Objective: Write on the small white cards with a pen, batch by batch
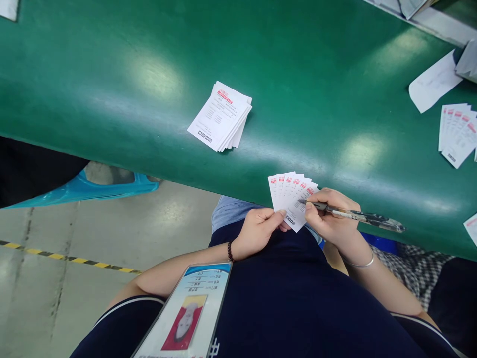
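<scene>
My left hand pinches a fan of several small white certificate cards between thumb and fingers, held over the table's near edge. Each card has red print at its top, and the front one shows a row of black marks at the bottom. In my right hand is a pen with a dark patterned barrel. Its tip is at the front card's lines of text; whether it touches the paper I cannot tell. Farther away on the table lies a loose stack of the same cards, printed side up.
The green table runs across the view. At the right lie another fan of cards and a white paper slip. A blue plastic stool stands at the left. An ID badge hangs on my chest.
</scene>
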`<state>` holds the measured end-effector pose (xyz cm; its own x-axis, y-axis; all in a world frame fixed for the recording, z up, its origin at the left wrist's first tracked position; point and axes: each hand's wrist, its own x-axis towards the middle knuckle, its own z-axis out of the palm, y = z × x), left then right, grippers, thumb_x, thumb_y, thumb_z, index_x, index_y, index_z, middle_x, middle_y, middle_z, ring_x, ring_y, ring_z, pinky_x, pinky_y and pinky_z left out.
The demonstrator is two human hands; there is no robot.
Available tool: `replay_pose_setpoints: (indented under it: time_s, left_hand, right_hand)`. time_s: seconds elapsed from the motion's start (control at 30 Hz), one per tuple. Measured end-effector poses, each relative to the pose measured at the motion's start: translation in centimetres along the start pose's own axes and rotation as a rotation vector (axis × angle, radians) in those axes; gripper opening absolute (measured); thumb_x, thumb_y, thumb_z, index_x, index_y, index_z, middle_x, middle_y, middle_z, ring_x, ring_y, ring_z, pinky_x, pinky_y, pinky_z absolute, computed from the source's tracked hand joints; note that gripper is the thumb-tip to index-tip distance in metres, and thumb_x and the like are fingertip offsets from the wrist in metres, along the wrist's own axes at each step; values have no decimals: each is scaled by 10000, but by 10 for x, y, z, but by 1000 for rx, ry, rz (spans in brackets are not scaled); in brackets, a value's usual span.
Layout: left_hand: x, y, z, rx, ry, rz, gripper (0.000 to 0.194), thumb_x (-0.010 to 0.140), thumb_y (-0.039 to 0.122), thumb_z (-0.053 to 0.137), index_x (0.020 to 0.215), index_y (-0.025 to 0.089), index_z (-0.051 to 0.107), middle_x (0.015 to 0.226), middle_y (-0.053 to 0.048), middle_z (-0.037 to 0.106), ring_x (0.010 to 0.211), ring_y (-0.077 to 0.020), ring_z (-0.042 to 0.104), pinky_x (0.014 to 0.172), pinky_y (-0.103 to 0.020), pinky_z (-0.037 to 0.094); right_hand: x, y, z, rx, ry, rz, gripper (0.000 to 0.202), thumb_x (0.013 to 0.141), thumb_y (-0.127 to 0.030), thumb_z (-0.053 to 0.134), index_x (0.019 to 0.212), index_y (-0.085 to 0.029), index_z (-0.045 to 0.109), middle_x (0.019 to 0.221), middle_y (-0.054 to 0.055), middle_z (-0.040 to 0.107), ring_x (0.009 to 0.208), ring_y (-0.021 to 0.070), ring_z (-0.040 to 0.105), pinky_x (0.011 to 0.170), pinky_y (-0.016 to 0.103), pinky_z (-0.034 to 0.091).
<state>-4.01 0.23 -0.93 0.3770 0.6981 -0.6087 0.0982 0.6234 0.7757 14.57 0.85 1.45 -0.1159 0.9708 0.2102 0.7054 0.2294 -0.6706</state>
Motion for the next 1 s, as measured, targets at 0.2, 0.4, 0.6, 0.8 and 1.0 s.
replay_pose_setpoints:
  time_s: [0.2,0.4,0.6,0.8,1.0]
  left_hand:
    - [-1,1,-1,9,-10,4,364,864,364,548,584,179,688,636,-23,727,659,-154,699,725,-246,557]
    - [0,-1,0,17,-3,-3,362,864,367,553,589,177,690,645,-28,731,665,-158,700,734,-255,560]
    - [-5,1,1,25,-7,44,399,864,439,546,596,175,680,655,-44,732,659,-168,693,706,-269,558]
    - [-21,3,4,408,8,410,487,908,496,487,549,205,640,591,-36,667,586,-154,620,610,-261,472]
    - [-21,10,20,554,6,624,543,935,466,453,465,206,535,477,-14,537,486,-131,511,567,-263,419]
  right_hand:
    - [-2,3,1,19,16,-18,84,739,-143,616,758,-225,605,600,-19,608,510,135,547,491,276,449]
    - [-3,5,-1,94,15,16,89,743,-146,645,769,-228,620,621,-20,618,508,130,540,473,267,426]
    - [-7,6,-6,458,230,166,51,811,-255,666,843,-221,645,663,-8,650,496,130,578,448,269,449]
    - [1,8,-33,523,258,251,139,920,-303,577,1030,-234,627,874,41,751,740,160,717,689,319,596]
    - [8,12,-71,880,-301,333,362,761,-339,764,867,-230,435,904,37,728,780,166,715,650,292,583]
